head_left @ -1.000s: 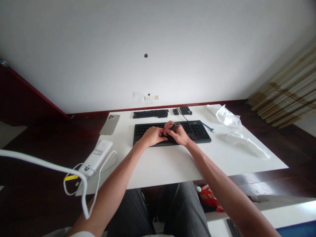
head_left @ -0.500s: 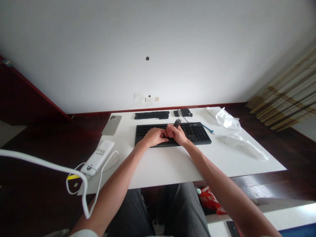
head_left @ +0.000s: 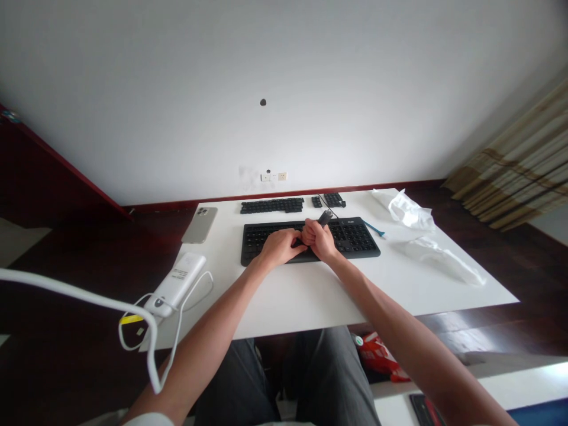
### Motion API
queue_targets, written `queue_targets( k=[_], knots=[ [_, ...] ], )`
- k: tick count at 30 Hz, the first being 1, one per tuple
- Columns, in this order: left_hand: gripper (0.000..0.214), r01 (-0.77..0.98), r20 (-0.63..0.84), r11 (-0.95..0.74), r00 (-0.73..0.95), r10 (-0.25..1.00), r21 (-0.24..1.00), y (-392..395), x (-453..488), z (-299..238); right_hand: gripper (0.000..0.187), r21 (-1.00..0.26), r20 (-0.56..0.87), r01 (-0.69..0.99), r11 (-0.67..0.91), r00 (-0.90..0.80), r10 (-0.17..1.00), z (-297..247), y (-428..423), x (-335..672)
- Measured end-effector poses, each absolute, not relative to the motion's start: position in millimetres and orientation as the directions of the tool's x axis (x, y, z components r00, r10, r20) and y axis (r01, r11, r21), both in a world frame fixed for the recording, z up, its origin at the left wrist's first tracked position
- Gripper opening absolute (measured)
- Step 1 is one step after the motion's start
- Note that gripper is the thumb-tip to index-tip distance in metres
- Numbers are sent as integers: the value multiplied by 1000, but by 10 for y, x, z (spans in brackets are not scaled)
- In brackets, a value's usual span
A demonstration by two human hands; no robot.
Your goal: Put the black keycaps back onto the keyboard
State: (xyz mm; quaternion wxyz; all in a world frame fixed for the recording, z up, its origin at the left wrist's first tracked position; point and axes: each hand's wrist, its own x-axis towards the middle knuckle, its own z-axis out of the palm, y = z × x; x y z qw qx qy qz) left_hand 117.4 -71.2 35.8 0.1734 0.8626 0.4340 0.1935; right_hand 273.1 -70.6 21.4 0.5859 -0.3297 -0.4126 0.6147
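A black keyboard [head_left: 355,238] lies on the white table [head_left: 310,296], and both my hands rest on its middle. My right hand [head_left: 320,241] is closed in a fist round a small dark tool [head_left: 325,217] whose top sticks out above the knuckles. My left hand [head_left: 279,247] lies beside it on the keys with its fingers curled and its fingertips against the right hand; what they pinch is hidden. Behind the keyboard lie rows of loose black keycaps [head_left: 271,205] and a smaller group of keycaps [head_left: 333,200].
A phone [head_left: 199,225] lies face down at the table's back left. A white power bank [head_left: 177,284] with a white cable [head_left: 146,331] sits at the left edge. Crumpled clear plastic bags [head_left: 410,212] and a blue stick [head_left: 371,228] lie to the right. A red packet [head_left: 377,355] is under the table.
My right hand has turned the tool from lying across the keys to pointing up and back. My left hand has stayed on the keyboard.
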Motion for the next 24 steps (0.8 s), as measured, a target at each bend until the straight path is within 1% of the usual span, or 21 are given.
queue_targets(
  k=[8, 13, 15, 17, 19, 20, 22, 24],
  knots=[
    [19, 676, 174, -521, 513, 841, 522, -714, 1200, 319, 52, -868, 52, -496, 8, -74, 996, 259, -667, 2825],
    [16, 645, 178, -517, 516, 838, 563, -699, 1195, 286, 50, -870, 75, -491, 33, -66, 995, 290, -701, 2819],
    [15, 614, 189, -510, 511, 839, 602, -689, 1190, 280, 42, -868, 119, -488, 88, -32, 992, 334, -713, 2847],
    [15, 589, 200, -507, 508, 838, 629, -679, 1184, 279, 28, -868, 189, -463, 181, 29, 982, 393, -711, 2928],
    [14, 578, 201, -508, 512, 835, 638, -671, 1173, 283, 18, -875, 252, -393, 282, 127, 959, 453, -706, 3072],
    [14, 575, 200, -509, 515, 834, 640, -666, 1166, 287, 17, -885, 274, -331, 328, 200, 941, 478, -709, 3169],
    [15, 561, 197, -511, 526, 827, 651, -655, 1148, 296, 19, -912, 309, -164, 376, 327, 893, 508, -747, 3405],
    [16, 541, 200, -521, 542, 816, 661, -643, 1128, 305, 27, -931, 349, 45, 362, 398, 848, 498, -839, 3688]
  ],
)
